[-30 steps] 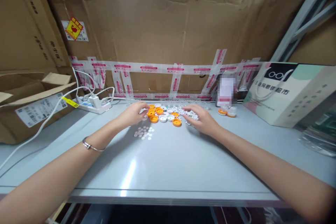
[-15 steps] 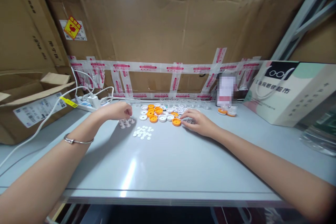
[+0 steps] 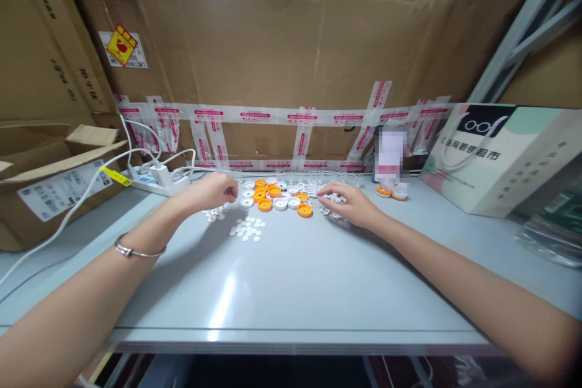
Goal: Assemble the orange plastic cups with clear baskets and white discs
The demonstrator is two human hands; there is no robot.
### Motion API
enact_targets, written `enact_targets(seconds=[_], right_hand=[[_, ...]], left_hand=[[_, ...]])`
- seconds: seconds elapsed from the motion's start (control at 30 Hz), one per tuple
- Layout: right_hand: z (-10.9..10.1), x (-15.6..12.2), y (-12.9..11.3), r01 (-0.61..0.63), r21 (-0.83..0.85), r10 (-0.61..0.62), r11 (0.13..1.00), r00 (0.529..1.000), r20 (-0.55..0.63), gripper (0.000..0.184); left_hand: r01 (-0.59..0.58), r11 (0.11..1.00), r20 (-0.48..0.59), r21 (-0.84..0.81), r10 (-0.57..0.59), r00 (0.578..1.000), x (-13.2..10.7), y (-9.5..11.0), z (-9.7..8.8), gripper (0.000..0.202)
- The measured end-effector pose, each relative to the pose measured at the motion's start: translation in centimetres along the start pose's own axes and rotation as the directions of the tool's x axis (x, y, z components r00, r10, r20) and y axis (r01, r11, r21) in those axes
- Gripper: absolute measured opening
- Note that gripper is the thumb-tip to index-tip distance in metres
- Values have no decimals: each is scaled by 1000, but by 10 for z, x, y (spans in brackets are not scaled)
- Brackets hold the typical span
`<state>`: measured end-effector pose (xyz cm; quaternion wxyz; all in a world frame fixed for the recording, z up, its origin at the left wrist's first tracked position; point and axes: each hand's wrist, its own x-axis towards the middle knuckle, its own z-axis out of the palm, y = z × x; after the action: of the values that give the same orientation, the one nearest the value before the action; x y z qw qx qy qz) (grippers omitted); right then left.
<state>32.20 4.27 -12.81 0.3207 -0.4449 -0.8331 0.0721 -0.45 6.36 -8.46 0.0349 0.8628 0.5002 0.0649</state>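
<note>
My left hand [image 3: 213, 192] is closed with curled fingers above small white stemmed pieces [image 3: 213, 214] at the pile's left. Whatever its fingers hold, if anything, is hidden. My right hand [image 3: 349, 205] is open, its thumb and fingers slightly apart, over a scatter of small white parts [image 3: 334, 197]. Just left of it lies an orange round cap [image 3: 304, 210]. Between the hands is a cluster of orange and white round caps, among them a white cap [image 3: 280, 204]. Several flat white discs [image 3: 247, 229] lie nearer to me.
A power strip [image 3: 159, 180] with white cables sits at the back left beside an open cardboard box [image 3: 59, 188]. Along the back stand clear small pieces [image 3: 313, 177], a phone-like object [image 3: 390, 154] and capped containers [image 3: 391, 191]. A paper bag [image 3: 482, 176] and a clear bottle [image 3: 557, 218] are at the right.
My right hand has drawn back a little to the right, off the orange cap. My left hand has shifted slightly right, toward the caps, still closed.
</note>
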Motion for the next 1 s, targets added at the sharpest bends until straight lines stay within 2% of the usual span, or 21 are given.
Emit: enact_targets(seconds=[0.07, 0.13, 0.17, 0.23, 0.33, 0.43, 0.53, 0.87, 1.0], right_hand=[[-5, 1, 4, -56, -1, 56, 998, 998, -34, 21], [-10, 1, 9, -93, -13, 93, 996, 994, -61, 22], [-13, 1, 11, -105, -19, 103, 994, 992, -67, 22], [-15, 1, 17, -116, -29, 114, 993, 992, -61, 22], [-16, 1, 24, -123, -41, 122, 992, 992, -33, 23], [-15, 1, 28, -122, -49, 122, 991, 993, -6, 23], [-14, 1, 29, -128, -49, 129, 991, 992, 14, 24], [-15, 1, 24, -152, -36, 153, 988, 988, 35, 24], [-15, 1, 20, -135, -31, 136, 990, 990, 31, 26]], left_hand=[[-110, 991, -195, -72, 94, 976, -5, 21, -1, 16], [-255, 950, -289, -180, 197, 937, -11, 49, 3, 15], [-331, 912, -301, -241, 254, 919, -14, 62, 7, 16], [-429, 847, -240, -314, 366, 899, -19, 85, 19, 16], [-453, 795, -173, -403, 419, 891, -21, 104, 38, 14], [-432, 774, -136, -463, 420, 897, -19, 109, 51, 12], [-416, 778, -123, -470, 409, 904, -17, 110, 56, 14], [-367, 789, -145, -493, 342, 928, -17, 109, 64, 15], [-387, 779, -185, -494, 341, 922, -18, 109, 57, 15]])
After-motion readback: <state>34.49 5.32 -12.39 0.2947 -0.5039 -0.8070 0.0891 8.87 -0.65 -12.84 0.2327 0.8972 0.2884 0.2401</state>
